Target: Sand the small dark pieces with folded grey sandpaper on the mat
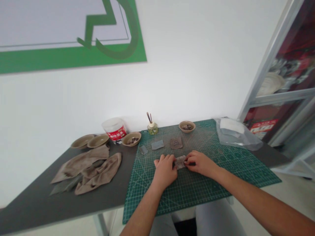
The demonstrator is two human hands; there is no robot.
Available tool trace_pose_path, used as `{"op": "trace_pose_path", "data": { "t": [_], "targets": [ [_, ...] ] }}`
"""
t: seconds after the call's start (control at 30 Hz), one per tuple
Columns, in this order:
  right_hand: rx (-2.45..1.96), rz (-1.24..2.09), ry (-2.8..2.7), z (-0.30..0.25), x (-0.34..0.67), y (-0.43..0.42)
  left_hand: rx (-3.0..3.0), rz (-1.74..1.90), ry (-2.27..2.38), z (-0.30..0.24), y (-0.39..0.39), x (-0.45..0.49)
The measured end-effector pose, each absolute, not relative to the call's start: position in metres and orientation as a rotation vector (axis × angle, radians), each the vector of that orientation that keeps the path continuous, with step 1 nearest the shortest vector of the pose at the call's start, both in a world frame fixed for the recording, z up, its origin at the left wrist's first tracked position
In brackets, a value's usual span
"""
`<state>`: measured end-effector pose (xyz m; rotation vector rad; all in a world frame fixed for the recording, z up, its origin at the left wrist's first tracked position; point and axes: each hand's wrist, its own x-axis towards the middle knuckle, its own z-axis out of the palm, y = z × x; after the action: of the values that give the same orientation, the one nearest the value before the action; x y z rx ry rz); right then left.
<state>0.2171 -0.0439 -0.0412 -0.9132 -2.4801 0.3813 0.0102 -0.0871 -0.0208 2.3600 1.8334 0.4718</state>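
Left hand (164, 171) and right hand (199, 163) pinching a small grey-brown textured slab (180, 162)
Both grips are clamping it from either side, over a green gridded cutting mat (197, 193) at lower centre of the frame.

Here we are in a craft workshop, a green cutting mat (246, 177) laid across a grey worktable (103, 193), with shallow bowls (98, 141), stained rags (86, 173) and a metal-framed cabinet (283, 98) close by!

Light: I see bright, even light, soft shadows.
Glare: white wall (73, 108) washed out.
Edges: bowed, stretched.
Focus: right hand (200, 164) slightly soft.
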Motion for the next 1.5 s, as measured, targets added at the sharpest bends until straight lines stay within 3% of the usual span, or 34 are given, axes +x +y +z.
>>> {"op": "trace_pose_path", "data": {
  "t": [1.5],
  "targets": [
    [-1.045, 0.204, -2.419, -0.044, 0.194, -0.042, 2.308, 0.362, 1.876, -0.012, -0.091, 0.012]
  ]
}}
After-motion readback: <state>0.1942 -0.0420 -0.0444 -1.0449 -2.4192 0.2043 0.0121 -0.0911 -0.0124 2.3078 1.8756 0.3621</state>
